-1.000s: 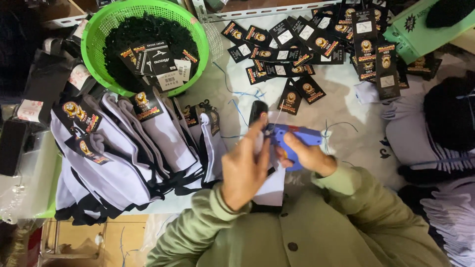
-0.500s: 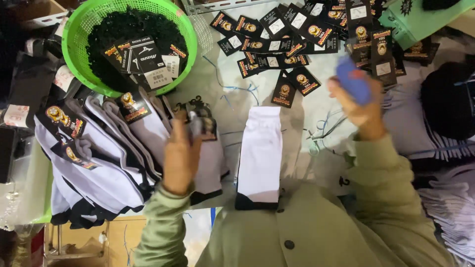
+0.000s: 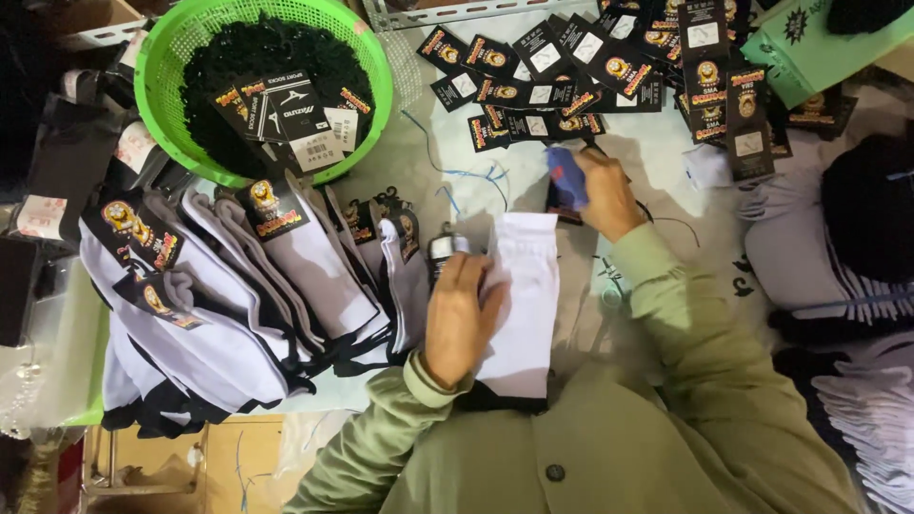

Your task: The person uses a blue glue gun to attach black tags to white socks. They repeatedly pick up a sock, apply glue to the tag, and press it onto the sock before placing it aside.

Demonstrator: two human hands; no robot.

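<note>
Flat on the table (image 3: 419,181), straight ahead: a folded sock (image 3: 524,305), left hand (image 3: 457,324) resting on its left edge. Just beyond its far right corner, right hand (image 3: 605,195) wrapped around a tagging gun (image 3: 567,177). To the left, a fanned row of tagged socks (image 3: 238,295), overlapping one another. Behind that row, a basket (image 3: 162,57) with labels (image 3: 295,119) inside. Scattered across the far side of the table, more card labels (image 3: 571,67). At the right edge, another pile of socks (image 3: 838,266).
</note>
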